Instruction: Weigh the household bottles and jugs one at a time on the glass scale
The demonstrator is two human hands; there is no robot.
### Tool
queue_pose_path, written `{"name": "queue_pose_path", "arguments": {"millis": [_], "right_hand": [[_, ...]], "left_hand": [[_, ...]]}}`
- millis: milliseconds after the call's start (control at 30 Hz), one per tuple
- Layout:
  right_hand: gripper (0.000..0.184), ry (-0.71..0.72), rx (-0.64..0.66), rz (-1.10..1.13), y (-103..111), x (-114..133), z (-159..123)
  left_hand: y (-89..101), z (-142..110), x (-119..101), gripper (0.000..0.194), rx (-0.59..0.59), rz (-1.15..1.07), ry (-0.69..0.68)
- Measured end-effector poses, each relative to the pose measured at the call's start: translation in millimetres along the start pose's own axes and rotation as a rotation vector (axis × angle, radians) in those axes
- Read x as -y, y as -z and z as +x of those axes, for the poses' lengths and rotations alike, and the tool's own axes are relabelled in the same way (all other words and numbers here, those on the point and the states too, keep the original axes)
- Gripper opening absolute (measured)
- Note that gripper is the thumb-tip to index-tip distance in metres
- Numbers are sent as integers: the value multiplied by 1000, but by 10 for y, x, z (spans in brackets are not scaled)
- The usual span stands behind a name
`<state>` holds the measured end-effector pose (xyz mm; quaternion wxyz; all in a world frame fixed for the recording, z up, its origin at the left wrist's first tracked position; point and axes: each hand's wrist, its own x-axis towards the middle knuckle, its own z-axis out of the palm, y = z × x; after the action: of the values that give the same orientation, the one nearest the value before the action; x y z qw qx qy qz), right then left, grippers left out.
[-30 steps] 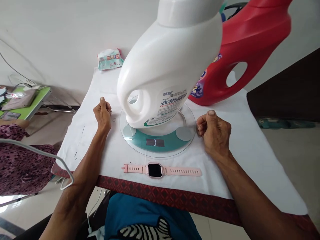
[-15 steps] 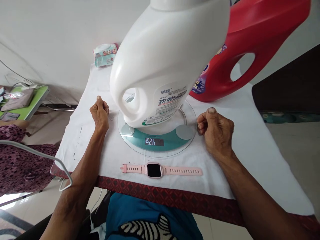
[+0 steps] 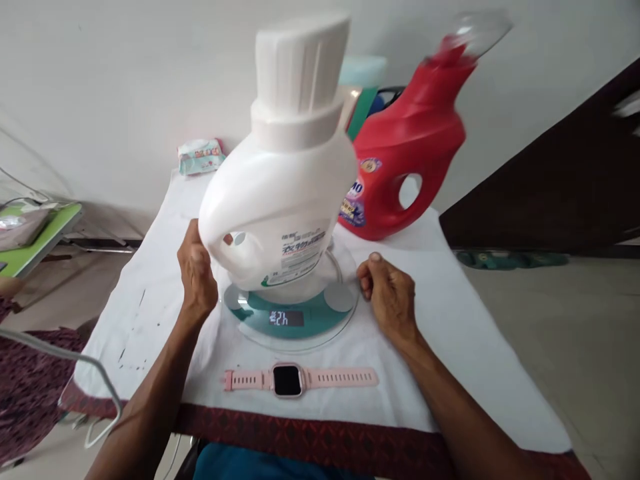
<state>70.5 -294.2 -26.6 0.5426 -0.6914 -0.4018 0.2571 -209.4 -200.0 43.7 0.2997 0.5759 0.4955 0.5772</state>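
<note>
two handled jugs (image 3: 280,193) (image 3: 410,143), one scale (image 3: 320,317), one watch (image 3: 287,381)

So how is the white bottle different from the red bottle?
The white bottle stands on the round glass scale, while the red bottle stands behind it on the white cloth. The white bottle has a solid white cap; the red bottle has a see-through one. Their colours differ too: one white, one red. Both have a handle with a hole through it, and a label.
</note>
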Motion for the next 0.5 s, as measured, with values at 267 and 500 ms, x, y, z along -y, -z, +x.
{"name": "queue_pose_path", "arguments": {"millis": [267,500], "right_hand": [[67,-39,39,62,28,57,0],[64,-82,64,148,44,51,19]], "left_hand": [[-215,27,-369,57,2,-240,-55],[-411,489,-690,55,-57,-331,0]]}}
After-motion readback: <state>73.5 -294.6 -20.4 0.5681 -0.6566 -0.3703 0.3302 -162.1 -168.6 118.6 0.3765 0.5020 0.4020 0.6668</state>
